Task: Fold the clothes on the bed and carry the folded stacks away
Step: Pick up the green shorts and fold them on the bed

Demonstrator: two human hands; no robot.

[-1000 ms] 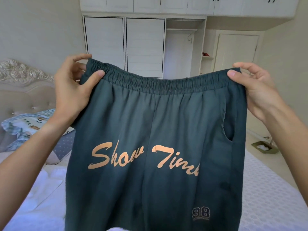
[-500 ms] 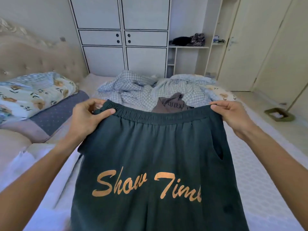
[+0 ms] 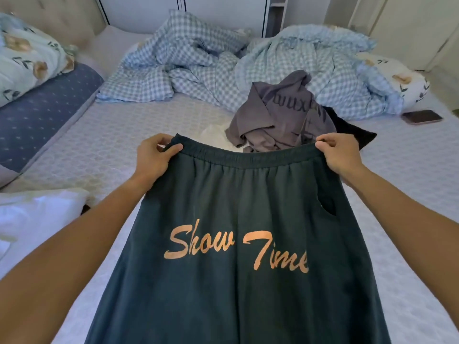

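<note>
left hand [image 3: 155, 158]: thumb and fingers pinched on the left end of the waistband
right hand [image 3: 341, 155]: closed on the right end of the same waistband
dark green shorts [image 3: 236, 244]: centre and lower frame, hanging spread over the bed [image 3: 99, 155]
grey garment [image 3: 280, 112]: crumpled heap just above the waistband
risk: laid down unevenly, the legs could bunch and the fold skew; one slipping pinch would drop a corner
</note>
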